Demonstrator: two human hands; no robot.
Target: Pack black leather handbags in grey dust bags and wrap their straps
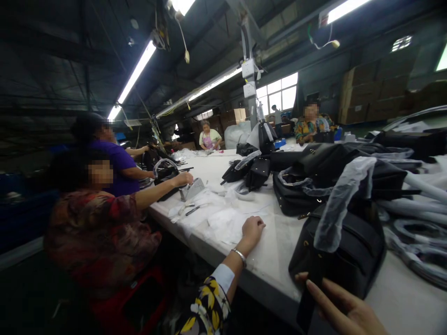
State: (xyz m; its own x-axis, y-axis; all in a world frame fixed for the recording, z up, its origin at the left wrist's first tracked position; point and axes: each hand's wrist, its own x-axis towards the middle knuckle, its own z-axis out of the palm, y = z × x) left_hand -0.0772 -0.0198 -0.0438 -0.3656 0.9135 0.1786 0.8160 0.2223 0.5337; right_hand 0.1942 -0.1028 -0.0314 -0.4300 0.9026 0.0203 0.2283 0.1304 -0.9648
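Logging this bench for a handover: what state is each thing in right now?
Left hand, fingers curled, resting on the white table.
Right hand, touching the black strap; grip unclear.
Black leather handbag, lying on its side, handle wrapped in clear plastic film.
Ceiling tube lights, on.

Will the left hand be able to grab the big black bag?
Probably yes. The left hand rests on the table, and only bare tabletop lies between it and the black bag, whose strap the right hand holds.
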